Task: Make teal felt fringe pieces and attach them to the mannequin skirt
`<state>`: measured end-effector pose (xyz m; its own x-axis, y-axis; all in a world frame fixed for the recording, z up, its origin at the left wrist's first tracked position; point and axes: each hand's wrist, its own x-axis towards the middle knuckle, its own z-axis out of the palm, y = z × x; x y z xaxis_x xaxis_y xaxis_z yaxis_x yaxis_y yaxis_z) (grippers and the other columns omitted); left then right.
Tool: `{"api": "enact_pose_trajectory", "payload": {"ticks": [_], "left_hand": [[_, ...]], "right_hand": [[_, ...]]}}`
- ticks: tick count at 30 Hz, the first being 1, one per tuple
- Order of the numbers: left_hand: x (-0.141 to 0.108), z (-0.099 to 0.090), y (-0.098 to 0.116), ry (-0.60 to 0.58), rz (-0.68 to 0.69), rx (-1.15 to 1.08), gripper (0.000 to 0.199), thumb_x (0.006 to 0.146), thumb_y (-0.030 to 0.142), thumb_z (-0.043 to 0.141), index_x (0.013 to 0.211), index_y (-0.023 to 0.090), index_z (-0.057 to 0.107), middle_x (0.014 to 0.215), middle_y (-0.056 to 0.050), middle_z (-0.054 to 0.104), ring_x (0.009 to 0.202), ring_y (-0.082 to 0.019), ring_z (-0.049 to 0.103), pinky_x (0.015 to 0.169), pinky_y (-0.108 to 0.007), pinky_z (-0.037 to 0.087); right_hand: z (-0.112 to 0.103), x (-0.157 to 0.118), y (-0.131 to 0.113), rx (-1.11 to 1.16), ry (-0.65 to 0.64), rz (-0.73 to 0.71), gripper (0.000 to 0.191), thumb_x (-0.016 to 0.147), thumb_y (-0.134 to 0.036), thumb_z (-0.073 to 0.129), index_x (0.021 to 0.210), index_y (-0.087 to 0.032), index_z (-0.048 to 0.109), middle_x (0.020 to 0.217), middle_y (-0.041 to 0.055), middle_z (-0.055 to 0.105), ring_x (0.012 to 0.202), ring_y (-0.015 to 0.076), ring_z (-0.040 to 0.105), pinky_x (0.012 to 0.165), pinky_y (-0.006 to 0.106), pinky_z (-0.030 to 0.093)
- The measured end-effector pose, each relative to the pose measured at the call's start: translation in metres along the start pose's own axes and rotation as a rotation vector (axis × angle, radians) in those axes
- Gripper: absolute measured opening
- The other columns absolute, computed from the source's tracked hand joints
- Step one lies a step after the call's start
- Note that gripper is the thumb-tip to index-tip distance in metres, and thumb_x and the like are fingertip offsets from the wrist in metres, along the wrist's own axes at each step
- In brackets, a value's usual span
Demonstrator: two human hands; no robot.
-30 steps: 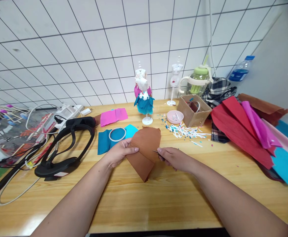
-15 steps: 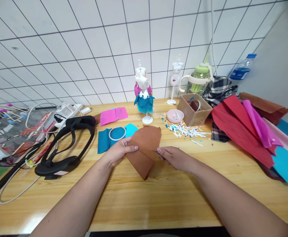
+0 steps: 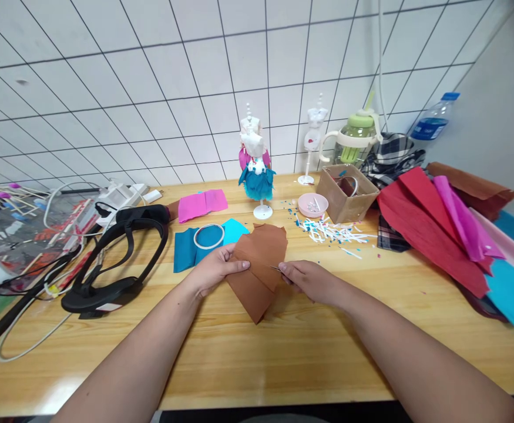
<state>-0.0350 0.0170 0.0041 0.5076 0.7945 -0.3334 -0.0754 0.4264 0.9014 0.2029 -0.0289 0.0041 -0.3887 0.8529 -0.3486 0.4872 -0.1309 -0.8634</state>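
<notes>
A sheet of brown crepe paper (image 3: 263,255), creased across its middle, is pinched at its left side by my left hand (image 3: 216,269), thumb on top. My right hand (image 3: 303,277) is closed around small scissors (image 3: 276,268). Only their thin metal tip shows, lying at the paper's right edge; the handles are hidden in my fingers. Just beyond my left hand lie folded teal paper (image 3: 185,251), a white ring (image 3: 196,240) and a light-blue piece of paper (image 3: 234,229). Behind the brown paper stands a small dress form (image 3: 252,138) with a teal skirt.
At right are paper scraps (image 3: 333,231), a pink dish (image 3: 313,207), a cardboard box (image 3: 347,202), a bare dress form (image 3: 313,135), a green-lidded cup (image 3: 357,138) and red paper (image 3: 428,229). Pink paper (image 3: 201,207) and a black headset (image 3: 127,288) with cables lie left.
The brown paper has shifted slightly, and its lower part is turned a little, with a fold line showing more plainly. Both hands keep nearly the same place and grip.
</notes>
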Motion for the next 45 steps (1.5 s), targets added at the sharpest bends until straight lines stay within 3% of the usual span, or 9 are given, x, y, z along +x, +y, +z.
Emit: {"api": "enact_pose_trajectory", "payload": {"ticks": [10,18,25,34,45], "left_hand": [[0.000,0.004,-0.002,0.039,0.042,0.054,0.048,0.067,0.021,0.080,0.111,0.014,0.063,0.111,-0.011,0.072,0.104,-0.027,0.066,0.087,-0.035,0.051],[0.000,0.008,-0.005,0.055,0.060,0.061,0.050,0.066,0.022,0.081,0.113,0.015,0.063,0.108,-0.010,0.073,0.103,-0.028,0.067,0.089,-0.037,0.050],[0.001,0.008,-0.006,0.048,0.066,0.056,0.051,0.067,0.023,0.081,0.114,0.015,0.062,0.109,-0.010,0.072,0.102,-0.028,0.067,0.088,-0.037,0.051],[0.000,0.015,-0.007,0.080,0.110,0.099,0.056,0.065,0.025,0.082,0.115,0.016,0.059,0.119,-0.013,0.068,0.109,-0.031,0.063,0.091,-0.040,0.049],[0.001,0.022,-0.011,0.122,0.131,0.109,0.063,0.062,0.027,0.084,0.118,0.016,0.058,0.117,-0.012,0.069,0.114,-0.033,0.060,0.096,-0.045,0.047]], "right_hand": [[0.002,0.003,0.003,-0.040,0.039,-0.019,0.049,0.092,-0.060,0.031,0.071,-0.019,0.049,0.057,-0.0034,0.042,0.052,0.0111,0.041,0.050,0.024,0.029],[0.000,0.005,0.005,-0.121,0.111,-0.058,0.054,0.091,-0.060,0.033,0.069,-0.018,0.059,0.064,0.0008,0.054,0.062,0.0143,0.048,0.058,0.026,0.032],[-0.002,0.007,0.008,-0.168,0.135,-0.039,0.053,0.090,-0.060,0.036,0.064,-0.018,0.057,0.056,-0.0014,0.048,0.055,0.0127,0.043,0.054,0.026,0.029],[0.001,0.005,0.004,-0.077,0.096,-0.055,0.054,0.092,-0.057,0.034,0.072,-0.016,0.064,0.070,0.0031,0.062,0.067,0.0157,0.053,0.061,0.026,0.035],[0.000,0.008,0.009,-0.125,0.102,-0.051,0.054,0.090,-0.061,0.035,0.069,-0.018,0.059,0.061,-0.0008,0.051,0.059,0.0135,0.046,0.056,0.026,0.031]]}}
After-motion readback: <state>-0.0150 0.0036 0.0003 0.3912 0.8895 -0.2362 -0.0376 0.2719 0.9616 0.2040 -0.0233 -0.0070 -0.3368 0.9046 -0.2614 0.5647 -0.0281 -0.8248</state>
